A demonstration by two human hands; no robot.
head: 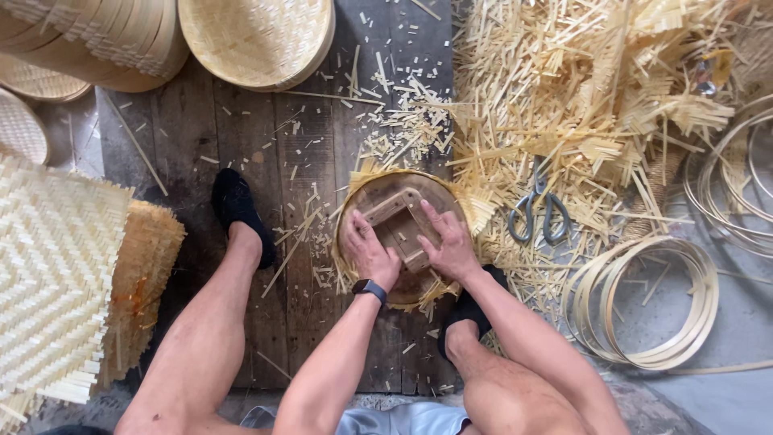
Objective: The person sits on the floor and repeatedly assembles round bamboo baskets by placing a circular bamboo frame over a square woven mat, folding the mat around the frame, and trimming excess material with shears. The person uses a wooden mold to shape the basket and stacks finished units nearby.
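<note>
I am pressing both hands, left (369, 251) and right (449, 246), flat on the stiff wooden mould (398, 221); woven bamboo rim (362, 179) seems springy, brittle.

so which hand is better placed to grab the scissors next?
Right, probably. The right hand presses the wooden block on the side nearest the scissors, lying in the bamboo scraps. The left hand would have to cross over.

Basket-weaving workshop: bamboo offcuts (564, 89), woven trays (256, 36), scissors (538, 211).
</note>
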